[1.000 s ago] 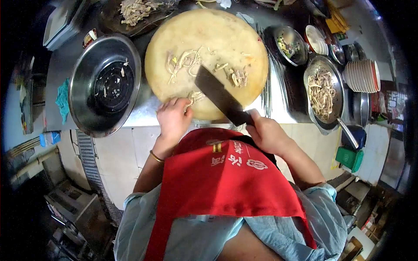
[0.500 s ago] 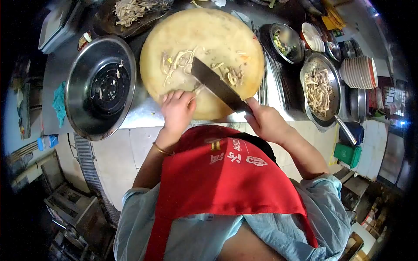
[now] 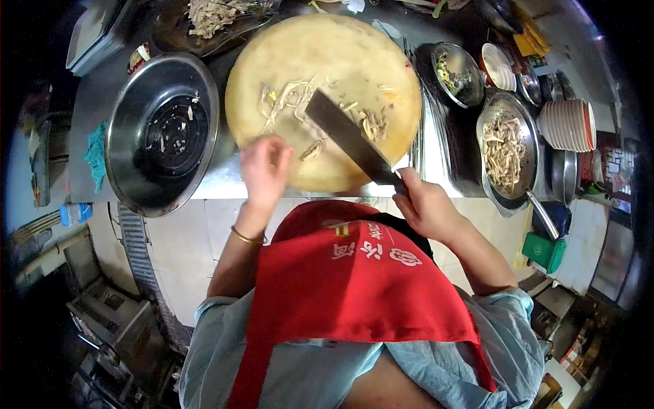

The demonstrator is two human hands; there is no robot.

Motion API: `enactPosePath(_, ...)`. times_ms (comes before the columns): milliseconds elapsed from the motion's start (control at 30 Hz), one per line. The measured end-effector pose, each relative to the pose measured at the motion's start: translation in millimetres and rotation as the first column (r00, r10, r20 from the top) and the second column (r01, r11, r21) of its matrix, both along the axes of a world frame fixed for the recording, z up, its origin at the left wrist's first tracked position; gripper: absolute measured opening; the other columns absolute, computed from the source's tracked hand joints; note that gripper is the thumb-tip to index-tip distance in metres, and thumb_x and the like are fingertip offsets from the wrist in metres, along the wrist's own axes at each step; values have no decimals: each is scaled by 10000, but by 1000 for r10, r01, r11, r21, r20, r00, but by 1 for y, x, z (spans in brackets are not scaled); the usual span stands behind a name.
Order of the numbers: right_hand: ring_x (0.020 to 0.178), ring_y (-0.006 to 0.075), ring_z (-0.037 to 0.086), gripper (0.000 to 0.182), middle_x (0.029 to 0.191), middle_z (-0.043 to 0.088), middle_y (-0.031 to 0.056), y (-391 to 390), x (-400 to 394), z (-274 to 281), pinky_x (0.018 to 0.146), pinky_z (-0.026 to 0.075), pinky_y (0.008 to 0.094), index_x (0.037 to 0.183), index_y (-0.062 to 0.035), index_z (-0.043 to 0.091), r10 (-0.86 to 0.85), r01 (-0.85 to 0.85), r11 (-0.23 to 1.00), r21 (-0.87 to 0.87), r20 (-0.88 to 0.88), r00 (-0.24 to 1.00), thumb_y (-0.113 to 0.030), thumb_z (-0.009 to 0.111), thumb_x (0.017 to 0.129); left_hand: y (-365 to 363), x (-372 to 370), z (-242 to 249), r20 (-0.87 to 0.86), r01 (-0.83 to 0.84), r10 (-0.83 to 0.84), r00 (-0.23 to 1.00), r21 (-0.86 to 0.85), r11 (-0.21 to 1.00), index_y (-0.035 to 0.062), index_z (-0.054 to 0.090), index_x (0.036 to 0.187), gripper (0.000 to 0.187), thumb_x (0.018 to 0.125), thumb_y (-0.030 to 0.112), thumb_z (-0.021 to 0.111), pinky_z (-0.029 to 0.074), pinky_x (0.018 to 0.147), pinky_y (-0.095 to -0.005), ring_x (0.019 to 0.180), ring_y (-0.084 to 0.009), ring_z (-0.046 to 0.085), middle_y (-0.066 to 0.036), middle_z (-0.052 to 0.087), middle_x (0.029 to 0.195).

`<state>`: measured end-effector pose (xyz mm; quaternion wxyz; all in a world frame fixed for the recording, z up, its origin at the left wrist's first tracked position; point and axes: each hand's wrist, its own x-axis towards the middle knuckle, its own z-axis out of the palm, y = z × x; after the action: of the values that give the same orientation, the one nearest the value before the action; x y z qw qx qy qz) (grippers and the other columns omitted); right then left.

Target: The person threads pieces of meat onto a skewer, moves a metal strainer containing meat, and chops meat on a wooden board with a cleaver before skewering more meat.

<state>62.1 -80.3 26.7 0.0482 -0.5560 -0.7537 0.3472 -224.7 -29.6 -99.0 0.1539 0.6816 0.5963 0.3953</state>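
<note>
One pale food clump [image 3: 313, 150] now clear of the left hand [image 3: 264, 169]

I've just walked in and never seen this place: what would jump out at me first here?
Probably the bright red apron, low in the middle. Just above it, the right hand grips a broad dark cleaver slanting over a big round chopping board with pale shreds of food on it. Left of the board sits a wide metal basin.
</note>
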Motion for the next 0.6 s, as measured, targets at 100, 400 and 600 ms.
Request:
enactPosePath(100, 702, 430, 592, 342, 704, 581, 235, -2, -6, 8, 624, 472, 489, 1107, -38, 388, 109, -118, 977, -176, -56, 992, -135, 562, 829, 33, -16, 15, -129, -44, 40, 991, -32, 999, 126, 621, 864, 155, 724, 162, 677, 398, 742, -373, 809, -228, 567, -37, 620, 804)
enactPosePath(400, 787, 437, 584, 342, 802, 591, 257, 13, 16, -29, 670, 462, 462, 1137, -13, 389, -201, 180, 974, -136, -162, 966, -120, 544, 851, 103, 0, 27, -507, 2, -33, 861, -61, 998, 181, 681, 963, 261, 713, 247, 651, 328, 872, -383, 930, -212, 563, -40, 672, 920)
enactPosePath(600, 737, 369, 554, 279, 766, 558, 204, 10, 20, -27, 652, 449, 422, 1100, -1, 421, -266, 228, 951, -208, -178, 947, -95, 534, 863, 84, 3, 32, -149, -69, 66, 987, -18, 997, 175, 670, 826, 137, 698, 219, 686, 396, 759, -363, 761, -206, 594, -13, 652, 786)
